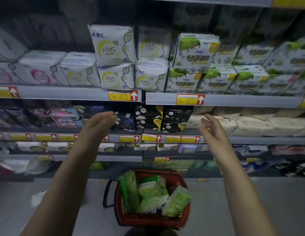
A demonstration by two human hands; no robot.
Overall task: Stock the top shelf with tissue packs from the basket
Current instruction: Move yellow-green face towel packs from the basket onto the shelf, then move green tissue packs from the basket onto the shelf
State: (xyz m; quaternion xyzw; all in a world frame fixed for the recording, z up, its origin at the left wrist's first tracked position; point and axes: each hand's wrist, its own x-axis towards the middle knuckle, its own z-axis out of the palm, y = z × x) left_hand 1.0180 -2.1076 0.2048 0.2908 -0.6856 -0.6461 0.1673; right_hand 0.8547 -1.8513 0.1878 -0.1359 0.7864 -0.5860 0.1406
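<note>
Left hand [100, 123] and right hand [211, 130] hovered empty, fingers loosely apart; a careless reach could topple the stacked green pack [196, 51].

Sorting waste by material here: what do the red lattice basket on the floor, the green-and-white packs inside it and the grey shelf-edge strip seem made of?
Red lattice basket: likely moulded plastic, from its uniform colour and open grid walls. Green-and-white packs: probably thin plastic film, creased and catching light. Grey shelf-edge strip: smooth, sheened; painted metal or plastic, cannot tell.
</note>
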